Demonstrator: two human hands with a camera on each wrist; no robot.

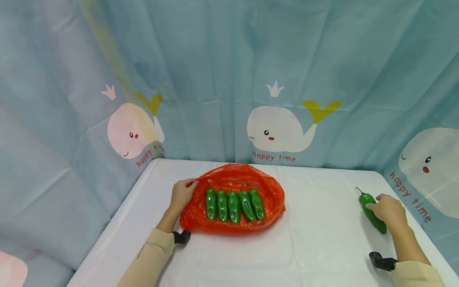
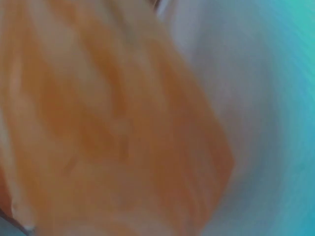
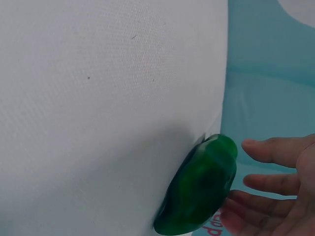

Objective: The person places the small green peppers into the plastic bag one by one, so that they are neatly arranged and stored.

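A red plastic bag (image 1: 276,199) lies spread on the table with its mouth up, several green chili peppers (image 1: 234,206) side by side inside it. At the bag's left rim, my left hand (image 1: 182,196) pinches the plastic between thumb and fingers. The left wrist view is filled by the blurred bag (image 2: 113,128), and the fingers are hidden there. Far to the right lies a single green chili pepper (image 1: 378,225), its stem pointing away from me. My right hand (image 1: 391,209) is right beside it. In the right wrist view the fingers are spread, close to the pepper (image 3: 199,189).
The white table (image 1: 315,239) ends at a blue curtain (image 1: 215,79) with printed whales, which hangs behind and along both sides. A black wrist mount (image 1: 182,236) sits at the left sleeve, and another mount (image 1: 382,262) at the right sleeve.
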